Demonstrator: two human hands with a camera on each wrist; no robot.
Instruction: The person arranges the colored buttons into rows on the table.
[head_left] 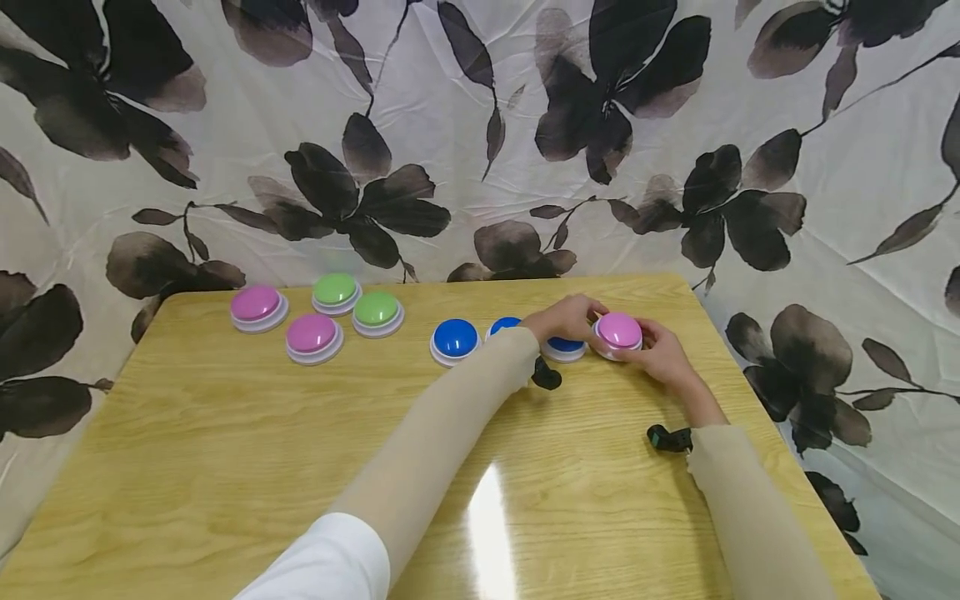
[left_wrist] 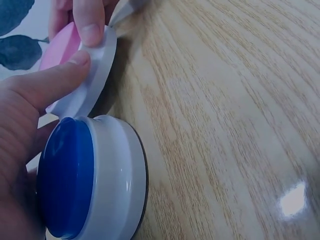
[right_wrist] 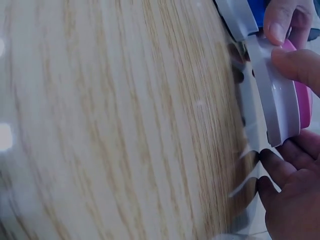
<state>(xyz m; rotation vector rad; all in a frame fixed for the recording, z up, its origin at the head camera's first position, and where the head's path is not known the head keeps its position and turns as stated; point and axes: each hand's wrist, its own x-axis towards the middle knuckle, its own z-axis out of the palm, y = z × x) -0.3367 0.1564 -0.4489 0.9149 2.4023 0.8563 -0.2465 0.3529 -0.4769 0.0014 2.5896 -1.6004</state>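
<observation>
Both hands hold a pink dome push button (head_left: pixel 620 331) with a white base at the right end of a row. My left hand (head_left: pixel 566 318) reaches over the blue buttons and grips its left side, thumb on the white base (left_wrist: pixel 95 75). On its right side my right hand (head_left: pixel 663 357) grips the same base, thumb in front and fingers behind. In the right wrist view the base's underside (right_wrist: pixel 262 95) shows a gap above the tabletop. A blue button (head_left: pixel 566 346) sits right beside it, partly under the left hand. Another blue button (head_left: pixel 504 324) is partly hidden by the left forearm.
A third blue button (head_left: pixel 455 337) stands left of the forearm. Farther left are two green buttons (head_left: pixel 335 290) and two pink buttons (head_left: pixel 313 335). The wooden table (head_left: pixel 225 458) ends at a floral cloth (head_left: pixel 465 167) behind and to the right.
</observation>
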